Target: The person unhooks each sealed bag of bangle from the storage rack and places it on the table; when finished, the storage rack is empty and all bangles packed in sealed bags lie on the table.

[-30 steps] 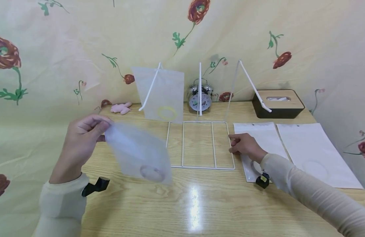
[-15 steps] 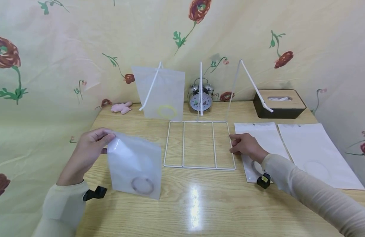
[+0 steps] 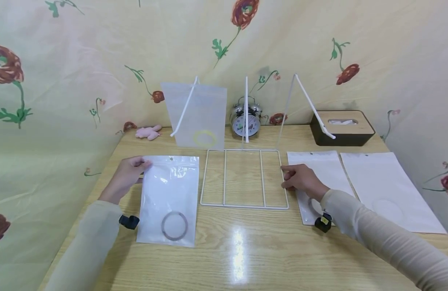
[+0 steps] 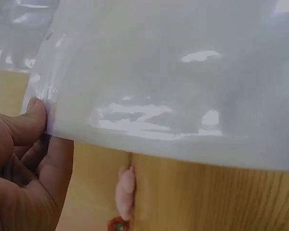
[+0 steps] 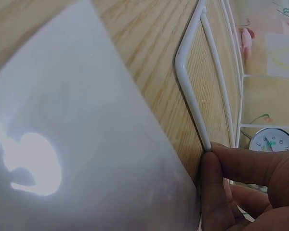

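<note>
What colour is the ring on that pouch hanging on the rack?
Pale yellow. The ring low on the hanging pouch shows best in the head view.

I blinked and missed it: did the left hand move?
Yes. In the head view, the left hand has moved right, closer to the white wire rack, which stayed put.

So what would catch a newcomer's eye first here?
Probably the white wire rack mid-table, a translucent bag with a yellow ring hanging at its left. Then the pouch in the left hand, left of the rack, a dark ring showing in it. Behind the rack, the silver alarm clock stands out.
</note>
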### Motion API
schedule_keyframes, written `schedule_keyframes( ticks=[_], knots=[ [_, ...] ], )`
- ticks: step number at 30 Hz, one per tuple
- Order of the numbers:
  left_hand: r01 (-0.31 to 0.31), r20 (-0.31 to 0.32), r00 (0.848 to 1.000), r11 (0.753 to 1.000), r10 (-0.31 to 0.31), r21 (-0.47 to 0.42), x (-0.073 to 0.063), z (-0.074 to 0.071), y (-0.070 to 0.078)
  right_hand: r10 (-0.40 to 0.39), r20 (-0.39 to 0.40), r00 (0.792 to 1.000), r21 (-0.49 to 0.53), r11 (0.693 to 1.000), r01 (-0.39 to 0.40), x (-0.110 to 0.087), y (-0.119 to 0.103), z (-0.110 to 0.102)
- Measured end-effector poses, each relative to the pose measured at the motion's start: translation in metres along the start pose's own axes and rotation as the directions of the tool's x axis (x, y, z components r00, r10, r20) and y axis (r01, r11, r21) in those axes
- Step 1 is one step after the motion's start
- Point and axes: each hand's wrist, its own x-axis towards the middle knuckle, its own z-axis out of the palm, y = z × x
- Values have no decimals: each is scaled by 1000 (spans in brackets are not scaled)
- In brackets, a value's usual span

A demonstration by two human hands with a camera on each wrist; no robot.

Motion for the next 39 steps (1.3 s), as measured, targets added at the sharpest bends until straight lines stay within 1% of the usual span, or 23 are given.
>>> schedule_keyframes(
  ticks=[2,6,9,11,13,16,21,24,28,33,39],
  knots=[
    [31,0,1000,999,-31,32,9,2,-3,-1,-2,1000,0,1000,1,0,0,0],
    [93,15,995,994,-94,49,27,6,-7,7,-5,1000,-12,1000,-8,1,1,0],
    [117,20,993,990,-118,74,40,8,-7,19,-6,1000,-18,1000,-19,1,1,0],
    [115,12,993,989,-116,95,49,11,-6,20,-11,1000,-18,1000,-21,1,1,-1],
    [97,4,995,990,-98,105,56,13,-4,15,-17,1000,-18,1000,-15,1,2,-2],
    [89,-11,996,989,-88,116,65,15,-4,8,-15,1000,-15,1000,-9,1,3,-2],
    [112,-9,994,985,-111,133,78,16,-7,-2,-13,1000,-8,1000,2,1,4,0],
    [108,0,994,981,-109,160,89,18,-8,1,-17,1000,-2,1000,-1,0,5,0],
    [118,-4,993,977,-120,180,104,21,-8,4,-19,1000,-8,1000,-4,0,4,0],
    [170,-14,985,976,-170,135,115,27,-5,4,-24,1000,-12,1000,-4,-1,3,0],
    [237,-87,969,967,-230,94,120,31,-2,35,-27,999,-7,999,-36,-1,3,1]
  ],
)
